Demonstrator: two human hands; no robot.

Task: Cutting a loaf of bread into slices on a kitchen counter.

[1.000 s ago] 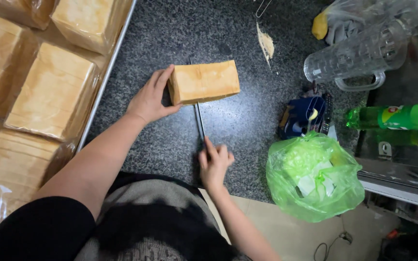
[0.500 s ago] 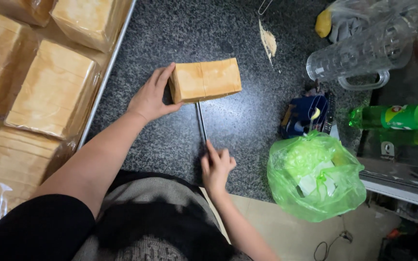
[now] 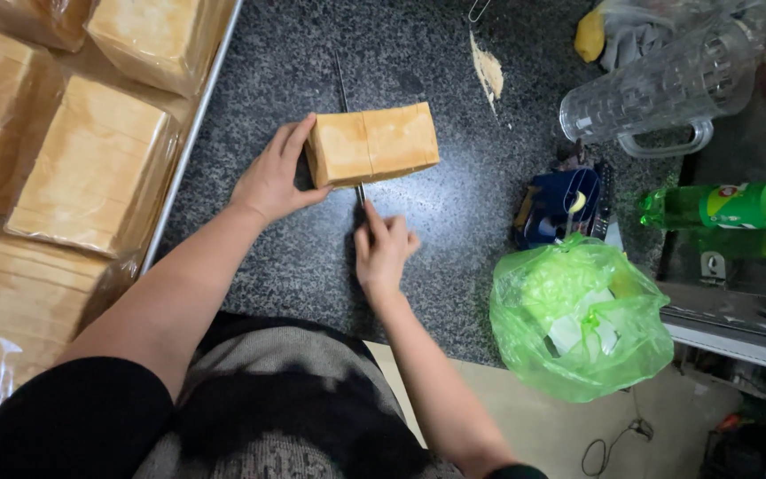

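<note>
A rectangular golden loaf of bread (image 3: 374,145) lies on the dark speckled stone counter (image 3: 277,62). My left hand (image 3: 272,177) presses flat against the loaf's left end. My right hand (image 3: 383,251) is closed around the handle of a long thin knife (image 3: 342,82). The blade runs through the loaf, with its tip showing beyond the far side. A cut line shows on the loaf's top near its middle.
A metal tray (image 3: 190,142) of several bagged loaves (image 3: 90,173) fills the left. At right are a clear plastic jug (image 3: 667,89), a green bottle (image 3: 724,206), a blue object (image 3: 560,206) and a green plastic bag (image 3: 578,315). A bread scrap (image 3: 489,69) lies beyond the loaf.
My right hand has pushed forward toward the loaf, driving the knife blade through so its tip now sticks out past the far side. My left hand stays on the loaf's end.
</note>
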